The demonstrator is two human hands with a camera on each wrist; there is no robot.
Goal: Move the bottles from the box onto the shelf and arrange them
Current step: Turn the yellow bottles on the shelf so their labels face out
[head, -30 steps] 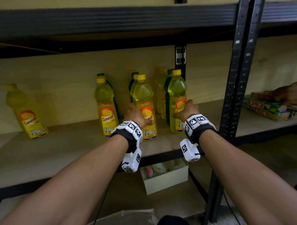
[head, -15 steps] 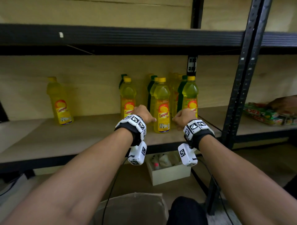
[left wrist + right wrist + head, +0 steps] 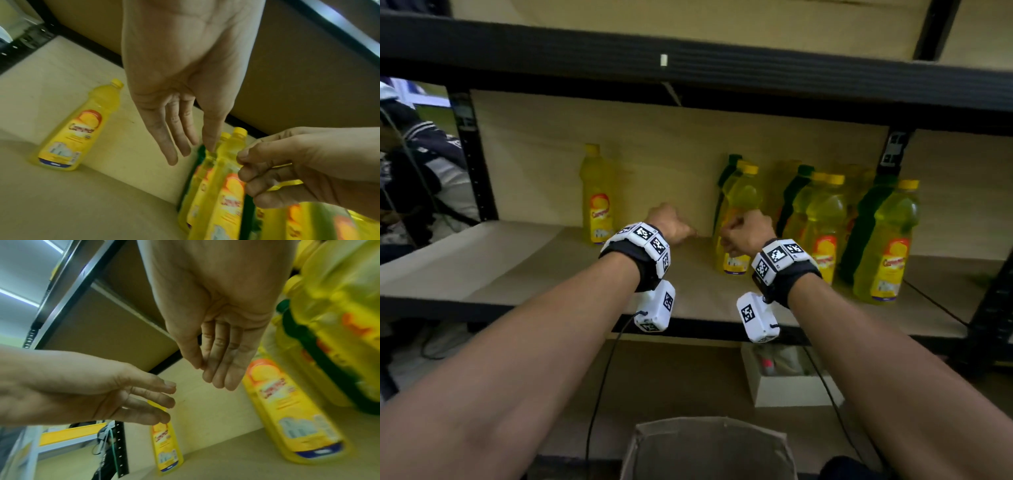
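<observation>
Yellow bottles with orange labels stand on the wooden shelf (image 3: pixel 517 267). A lone bottle (image 3: pixel 597 195) stands at the back left. A cluster of several bottles (image 3: pixel 822 222), some with green caps, fills the right part. My left hand (image 3: pixel 674 224) hovers over the bare gap between them, fingers straight (image 3: pixel 180 138), holding nothing. My right hand (image 3: pixel 736 229) is just in front of the cluster's leftmost bottle (image 3: pixel 739 212), fingers relaxed (image 3: pixel 218 369), also holding nothing. A brown cardboard box (image 3: pixel 709 445) sits open below me; its inside is dark.
A small white box (image 3: pixel 791 390) with items stands on the floor under the shelf. Black uprights (image 3: pixel 472 154) frame the bay, and an upper shelf beam (image 3: pixel 688 65) runs overhead. Another person (image 3: pixel 421 164) is at the far left. Cables hang from my wrists.
Both hands have let go of the bottles in the right cluster and moved left with straight fingers. My view has swung left, so the lone bottle is now near the middle.
</observation>
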